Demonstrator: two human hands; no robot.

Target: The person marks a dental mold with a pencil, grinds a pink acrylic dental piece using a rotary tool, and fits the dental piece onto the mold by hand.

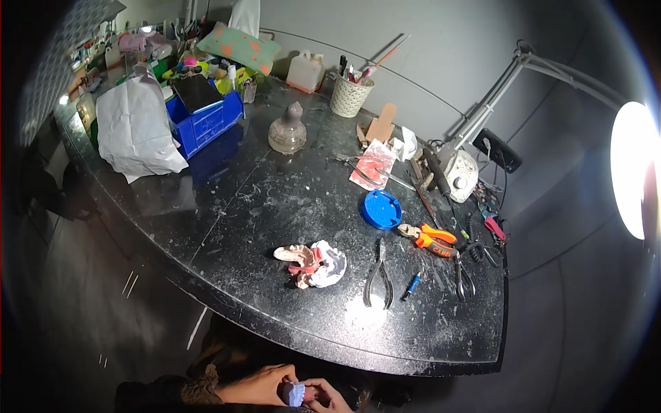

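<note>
Beyond the near edge of the black, scuffed worktop [241, 206], the left hand [270, 386] and right hand [329, 397] together pinch a small pale-blue and pink piece [297, 394]; white and pinkish casts [329, 267] lie near silver pliers [381, 279].

The lamp [635, 168] at right emits bright white light; its face is overexposed, without detail. A concentrated glare spot appears on the glossy bench [427, 337], near its front edge. The wall [441, 41] is dimmer and gray. The floor [155, 303] is dark, with thin bright streaks. Wide-angle distortion bends the bench edge. Corners fall to black; bluish fringing marks the right border. Distant items at upper left lack fine detail.
</note>
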